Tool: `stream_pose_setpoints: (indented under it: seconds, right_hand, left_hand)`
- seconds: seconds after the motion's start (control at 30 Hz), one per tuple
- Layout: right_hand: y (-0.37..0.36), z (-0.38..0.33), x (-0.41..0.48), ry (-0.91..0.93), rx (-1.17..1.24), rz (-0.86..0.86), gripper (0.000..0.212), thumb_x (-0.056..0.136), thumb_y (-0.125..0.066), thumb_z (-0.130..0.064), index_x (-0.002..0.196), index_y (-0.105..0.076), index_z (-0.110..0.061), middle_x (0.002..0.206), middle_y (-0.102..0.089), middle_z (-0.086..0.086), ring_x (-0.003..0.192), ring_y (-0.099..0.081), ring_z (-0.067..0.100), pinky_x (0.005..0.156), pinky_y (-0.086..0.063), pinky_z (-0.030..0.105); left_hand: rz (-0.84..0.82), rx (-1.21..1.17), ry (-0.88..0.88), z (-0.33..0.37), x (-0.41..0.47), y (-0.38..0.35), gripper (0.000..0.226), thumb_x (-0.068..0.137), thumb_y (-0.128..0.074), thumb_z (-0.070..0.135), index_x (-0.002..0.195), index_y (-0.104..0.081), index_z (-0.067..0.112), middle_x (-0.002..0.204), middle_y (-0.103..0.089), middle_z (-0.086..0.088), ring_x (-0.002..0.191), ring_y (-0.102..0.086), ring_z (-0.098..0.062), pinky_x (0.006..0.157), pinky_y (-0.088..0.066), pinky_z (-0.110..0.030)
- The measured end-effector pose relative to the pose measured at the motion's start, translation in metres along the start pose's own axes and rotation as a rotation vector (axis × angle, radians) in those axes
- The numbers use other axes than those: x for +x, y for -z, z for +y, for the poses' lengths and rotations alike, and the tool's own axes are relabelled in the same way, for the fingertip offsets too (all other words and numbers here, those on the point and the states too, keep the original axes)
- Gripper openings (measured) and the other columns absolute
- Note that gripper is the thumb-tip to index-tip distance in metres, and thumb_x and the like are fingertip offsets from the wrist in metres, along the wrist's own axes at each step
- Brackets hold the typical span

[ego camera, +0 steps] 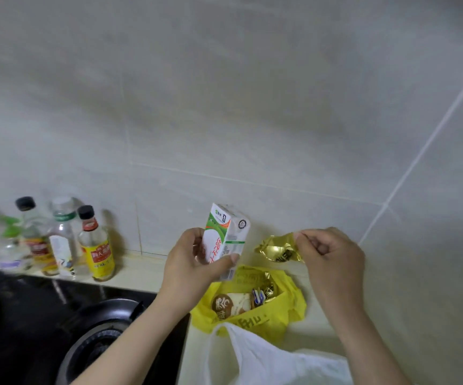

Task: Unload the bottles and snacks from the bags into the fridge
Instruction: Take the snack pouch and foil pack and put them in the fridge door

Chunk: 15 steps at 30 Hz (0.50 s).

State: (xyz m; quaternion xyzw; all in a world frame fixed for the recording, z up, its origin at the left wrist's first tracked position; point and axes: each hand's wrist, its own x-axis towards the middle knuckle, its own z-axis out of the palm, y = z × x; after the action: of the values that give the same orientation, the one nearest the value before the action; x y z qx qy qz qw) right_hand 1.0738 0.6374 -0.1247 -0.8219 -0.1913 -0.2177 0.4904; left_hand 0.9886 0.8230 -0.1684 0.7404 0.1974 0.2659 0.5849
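A white bag [266,362] is lying just in front of the yellow bag [291,304], which is gaping open with snacks [233,302] inside. Above the yellow bag, 2 hands are hovering. The left hand [188,262] is gripping a tilted milk carton [224,237], its thumb curling across the front. The right hand [333,254], fingers curled, is pinching a gold snack packet [277,250].

White-green-red carton [224,240]; gold wrapper [276,250]; yellow bag [288,307]; white bag [266,359]; black stove [58,315].
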Motion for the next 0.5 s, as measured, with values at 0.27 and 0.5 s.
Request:
stream_pose_setpoints:
  seconds: [0.27,0.5]
  right_hand:
    - [0.031,-0.099,-0.002,0.055,0.276,0.01,0.018,0.08,-0.073,-0.007,0.066,-0.071,-0.018,0.06,-0.052,-0.004,0.051,-0.048,0.001,0.054,-0.035,0.008]
    - [0.042,-0.156,0.002,0.214,0.376,-0.028,0.026,0.078,-0.075,-0.011,0.063,-0.069,-0.031,0.063,-0.055,-0.006,0.056,-0.05,0.006,0.055,-0.036,0.01]
  left_hand:
    - [0.022,-0.129,-0.144,0.078,-0.026,0.063,0.061,0.046,-0.082,0.047,0.098,-0.06,0.024,0.088,-0.072,0.008,0.083,-0.068,-0.011,0.068,-0.057,-0.03]
    - [0.074,-0.129,-0.206,0.121,-0.054,0.105,0.055,0.051,-0.085,0.041,0.098,-0.06,0.027,0.092,-0.073,0.005,0.09,-0.068,-0.013,0.072,-0.059,-0.039]
